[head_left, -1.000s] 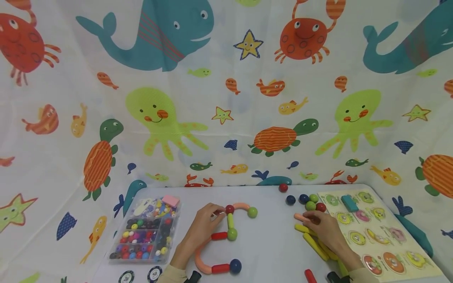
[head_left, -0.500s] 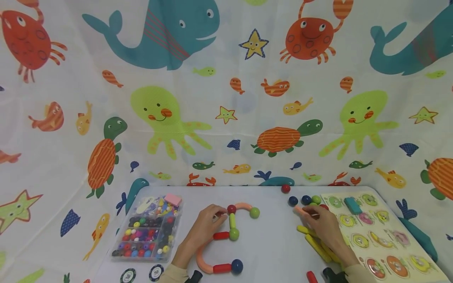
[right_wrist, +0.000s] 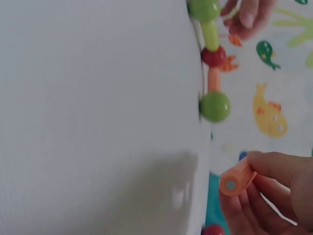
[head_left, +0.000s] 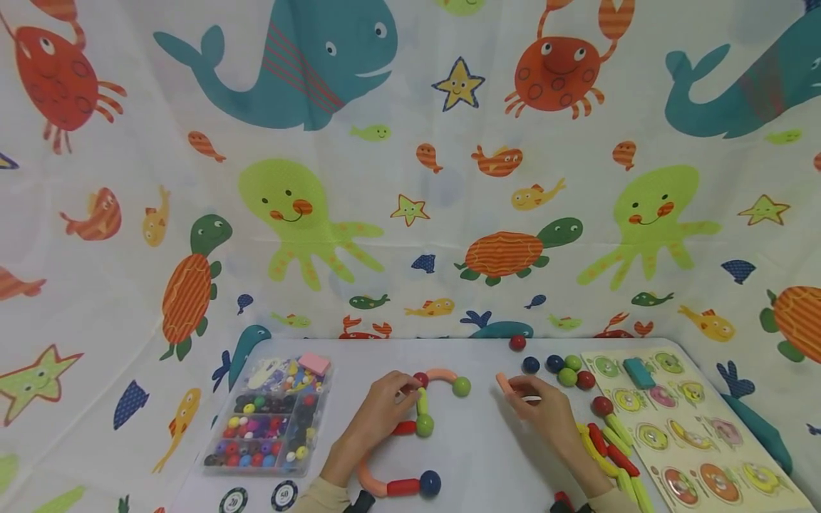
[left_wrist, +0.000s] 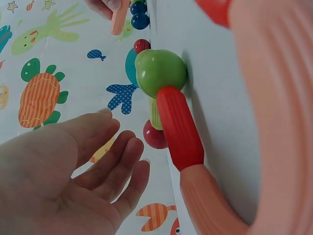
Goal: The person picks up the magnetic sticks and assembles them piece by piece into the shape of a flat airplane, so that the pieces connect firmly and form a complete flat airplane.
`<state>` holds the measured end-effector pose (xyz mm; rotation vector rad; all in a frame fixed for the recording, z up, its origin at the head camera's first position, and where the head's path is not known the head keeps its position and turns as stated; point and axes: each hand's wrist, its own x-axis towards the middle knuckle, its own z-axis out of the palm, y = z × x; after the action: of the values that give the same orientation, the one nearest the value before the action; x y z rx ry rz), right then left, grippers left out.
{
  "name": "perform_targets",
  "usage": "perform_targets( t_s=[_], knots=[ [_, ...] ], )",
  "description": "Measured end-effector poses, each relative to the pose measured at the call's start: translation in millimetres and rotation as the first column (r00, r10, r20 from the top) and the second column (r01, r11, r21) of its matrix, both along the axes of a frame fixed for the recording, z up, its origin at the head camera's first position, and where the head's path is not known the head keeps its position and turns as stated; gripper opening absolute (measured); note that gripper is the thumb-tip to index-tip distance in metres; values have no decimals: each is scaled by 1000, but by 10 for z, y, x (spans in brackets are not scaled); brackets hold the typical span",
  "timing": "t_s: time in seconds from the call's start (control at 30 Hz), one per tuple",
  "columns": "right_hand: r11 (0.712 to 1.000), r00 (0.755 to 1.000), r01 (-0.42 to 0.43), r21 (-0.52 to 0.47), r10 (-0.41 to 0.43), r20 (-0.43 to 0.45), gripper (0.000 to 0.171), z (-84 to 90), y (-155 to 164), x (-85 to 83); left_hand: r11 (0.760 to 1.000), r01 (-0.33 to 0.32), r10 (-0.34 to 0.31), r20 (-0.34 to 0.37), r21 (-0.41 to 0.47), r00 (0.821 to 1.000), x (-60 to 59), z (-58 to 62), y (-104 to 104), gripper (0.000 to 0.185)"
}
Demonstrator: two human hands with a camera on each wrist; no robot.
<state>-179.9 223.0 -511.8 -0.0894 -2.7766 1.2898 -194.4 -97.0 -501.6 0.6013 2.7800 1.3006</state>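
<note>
My right hand (head_left: 544,412) pinches a peach curved stick (head_left: 503,385) between thumb and fingers, lifted over the table; its end with a small metallic disc (right_wrist: 230,184) faces the right wrist camera. My left hand (head_left: 383,407) is beside a joined chain of sticks and balls, its fingertips close to the red ball (head_left: 420,379). In the left wrist view its fingers are loosely bent around nothing. The chain runs from a green ball (head_left: 461,387) through a peach arc, the red ball, a green stick (head_left: 421,402), another green ball (head_left: 425,425), red sticks and a peach arc to a dark blue ball (head_left: 430,483).
A compartment box of beads (head_left: 256,427) stands at the left, with two round chips (head_left: 284,494) before it. Loose balls (head_left: 567,377) lie at the back right. Yellow, red and green sticks (head_left: 618,459) lie beside a picture board (head_left: 702,445) bearing a teal block (head_left: 637,372).
My right hand has carried the peach stick leftward, away from the loose sticks and balls, uncovering them. My left hand has shifted slightly right, its fingertips now overlapping the red ball's edge.
</note>
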Motion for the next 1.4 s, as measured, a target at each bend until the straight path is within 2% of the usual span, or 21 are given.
perform_targets(
  t_s=[0.23, 0.4, 0.7, 0.83, 1.1, 1.4],
  knots=[
    [998, 994, 9, -64, -2, 108, 26, 2, -343, 60, 1000, 23, -23, -10, -9, 1000, -6, 36, 100, 23],
    [998, 992, 8, -58, -1, 125, 24, -14, -499, 78, 998, 59, -59, -2, -11, 998, -5, 44, 187, 24],
    [999, 987, 17, -41, -10, 158, 24, -95, -638, 53, 996, 77, -75, 44, -50, 996, -15, 8, 274, 25],
    [999, 988, 29, -31, -24, 154, 24, -90, -696, 35, 994, 86, -82, 63, -68, 995, 4, 9, 303, 27],
    [998, 994, 34, -46, -28, 110, 21, -79, -783, 42, 973, 144, -140, 36, -178, 990, 27, -30, 333, 25],
    [998, 993, 44, -45, -39, 110, 21, -72, -865, 17, 970, 166, -162, 36, -178, 986, 42, -12, 353, 20]
  ],
)
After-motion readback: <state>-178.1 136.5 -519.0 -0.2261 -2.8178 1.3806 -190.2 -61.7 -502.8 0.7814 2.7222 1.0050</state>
